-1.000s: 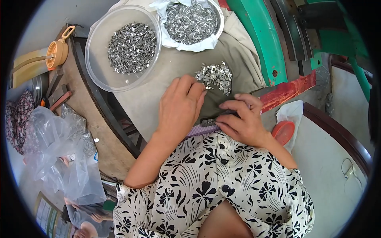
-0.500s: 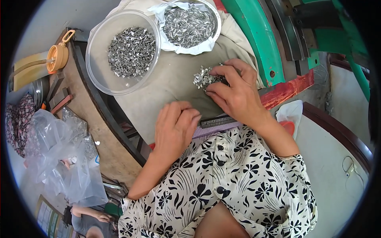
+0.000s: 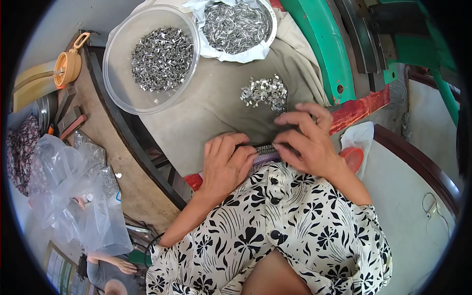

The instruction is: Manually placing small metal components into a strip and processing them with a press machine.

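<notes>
left hand [image 3: 225,161]: fingers curled, fingertips at left end of dark narrow strip [image 3: 266,149]; cannot tell whether gripping. right hand [image 3: 310,143]: thumb and forefinger close together by strip's right part, other fingers half spread; cannot tell whether piece is pinched. strip: at near edge of cloth [image 3: 216,108], between hands, metallic, ridged-looking. metal chips [image 3: 264,92]: loose pile, far side of strip.

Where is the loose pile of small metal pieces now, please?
In the head view, the pile lies on the cloth, slightly right of centre, between the white-lined bowl and the right hand.
</notes>
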Demonstrator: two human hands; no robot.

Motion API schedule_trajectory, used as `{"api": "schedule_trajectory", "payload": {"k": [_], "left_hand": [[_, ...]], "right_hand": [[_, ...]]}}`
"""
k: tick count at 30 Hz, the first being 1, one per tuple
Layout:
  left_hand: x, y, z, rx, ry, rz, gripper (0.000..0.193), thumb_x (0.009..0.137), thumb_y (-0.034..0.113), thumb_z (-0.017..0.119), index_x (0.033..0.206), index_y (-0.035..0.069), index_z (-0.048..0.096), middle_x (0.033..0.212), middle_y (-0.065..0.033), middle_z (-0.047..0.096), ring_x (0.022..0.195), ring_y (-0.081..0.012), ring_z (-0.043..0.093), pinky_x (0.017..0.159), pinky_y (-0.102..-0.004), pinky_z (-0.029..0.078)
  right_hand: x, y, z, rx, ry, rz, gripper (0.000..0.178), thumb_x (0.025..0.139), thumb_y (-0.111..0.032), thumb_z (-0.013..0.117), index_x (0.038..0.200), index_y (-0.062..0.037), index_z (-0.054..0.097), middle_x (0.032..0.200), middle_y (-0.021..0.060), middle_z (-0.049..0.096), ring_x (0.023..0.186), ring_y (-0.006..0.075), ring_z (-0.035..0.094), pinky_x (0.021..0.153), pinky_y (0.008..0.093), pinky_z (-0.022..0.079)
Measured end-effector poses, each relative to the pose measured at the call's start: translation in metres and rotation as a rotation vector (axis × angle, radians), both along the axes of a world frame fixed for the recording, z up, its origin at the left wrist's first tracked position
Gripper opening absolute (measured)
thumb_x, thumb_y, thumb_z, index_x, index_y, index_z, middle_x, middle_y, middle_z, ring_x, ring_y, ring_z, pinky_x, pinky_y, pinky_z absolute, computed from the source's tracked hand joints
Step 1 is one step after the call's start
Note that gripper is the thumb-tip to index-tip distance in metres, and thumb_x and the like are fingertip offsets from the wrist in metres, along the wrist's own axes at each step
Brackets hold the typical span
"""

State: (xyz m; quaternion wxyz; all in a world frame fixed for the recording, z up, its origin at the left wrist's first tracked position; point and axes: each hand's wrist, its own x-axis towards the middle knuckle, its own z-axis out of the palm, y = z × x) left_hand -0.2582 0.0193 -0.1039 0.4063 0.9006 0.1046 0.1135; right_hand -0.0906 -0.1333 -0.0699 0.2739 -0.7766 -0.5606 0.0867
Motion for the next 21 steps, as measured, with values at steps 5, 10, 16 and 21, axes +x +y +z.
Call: {"api": "schedule_trajectory", "payload": {"k": [5,10,16,21], "left_hand": [[-0.001,-0.001,0.0,0.03,0.007,-0.025,0.027,0.072,0.015,0.081,0.094,0.011,0.066,0.106,-0.0046,0.062,0.099,-0.0258,0.058,0.086,-0.0385,0.039],[0.0,0.0,0.003,0.031,0.048,-0.028,0.034,0.072,0.02,0.082,0.1,0.01,0.065,0.11,-0.0053,0.061,0.103,-0.0265,0.057,0.088,-0.039,0.039],[-0.001,0.002,0.002,0.12,0.04,-0.08,0.038,0.07,0.021,0.083,0.101,0.009,0.065,0.112,-0.0059,0.06,0.103,-0.0273,0.057,0.088,-0.0401,0.039],[-0.005,0.004,0.006,0.075,0.065,-0.023,0.038,0.07,0.021,0.084,0.101,0.01,0.065,0.11,-0.0055,0.061,0.102,-0.0264,0.057,0.088,-0.0399,0.039]], "right_hand": [[-0.009,-0.014,-0.009,-0.043,0.046,0.012,0.017,0.068,-0.017,0.079,0.083,-0.0159,0.071,0.114,-0.0022,0.063,0.116,0.0304,0.05,0.096,0.0422,0.036],[0.002,0.007,-0.012,0.043,-0.034,-0.104,0.019,0.069,-0.013,0.082,0.087,-0.0157,0.074,0.11,0.0006,0.064,0.116,0.0318,0.047,0.099,0.042,0.036],[0.019,0.046,-0.017,0.052,-0.1,-0.046,0.018,0.072,-0.012,0.08,0.088,-0.0137,0.073,0.114,0.001,0.063,0.118,0.0321,0.048,0.099,0.0426,0.036],[0.02,0.058,-0.012,-0.001,-0.097,-0.029,0.016,0.073,-0.013,0.08,0.085,-0.0121,0.071,0.119,0.0008,0.062,0.119,0.0329,0.047,0.1,0.044,0.035]]}}
